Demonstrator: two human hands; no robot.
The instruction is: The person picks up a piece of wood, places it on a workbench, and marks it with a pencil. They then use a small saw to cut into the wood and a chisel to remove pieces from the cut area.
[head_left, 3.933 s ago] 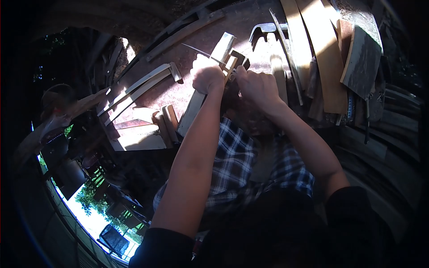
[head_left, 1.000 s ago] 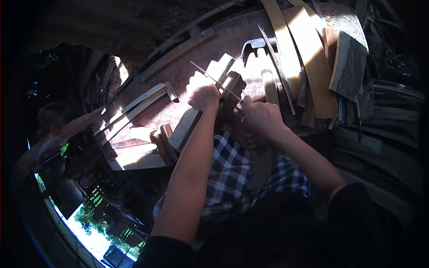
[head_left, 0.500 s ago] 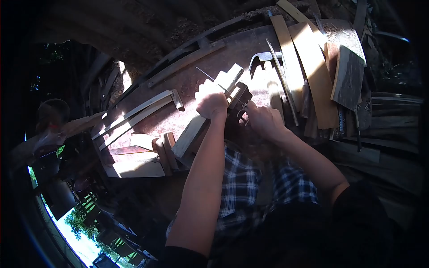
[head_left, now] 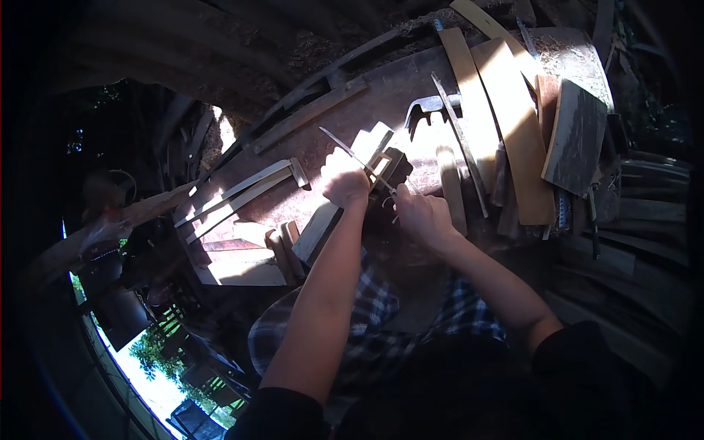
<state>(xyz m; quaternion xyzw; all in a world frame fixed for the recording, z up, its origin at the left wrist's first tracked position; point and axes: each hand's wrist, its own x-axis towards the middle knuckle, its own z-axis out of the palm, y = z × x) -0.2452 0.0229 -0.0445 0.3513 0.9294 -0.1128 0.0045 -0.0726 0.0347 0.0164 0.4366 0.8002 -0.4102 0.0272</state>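
Observation:
My left hand (head_left: 343, 178) is closed around a small pale wooden piece (head_left: 379, 167) lying at the end of a long wooden block (head_left: 317, 233). In my right hand (head_left: 424, 217) is the near end of a thin, file-like metal tool (head_left: 357, 159). Its narrow shaft runs up and left across the small piece and past my left knuckles. My right fingers hide the tool's grip. A dark block (head_left: 397, 166) sits just beyond the small piece, between the two hands.
A claw hammer (head_left: 433, 105) lies behind my right hand, beside a thin strip (head_left: 460, 143). Several boards (head_left: 513, 139) crowd the right side of the workbench (head_left: 396, 71). Wooden strips (head_left: 236, 192) and offcuts (head_left: 246, 268) lie to the left.
The tool and my right hand have shifted slightly down and left. My left hand still holds the wood. The camera view has moved a little.

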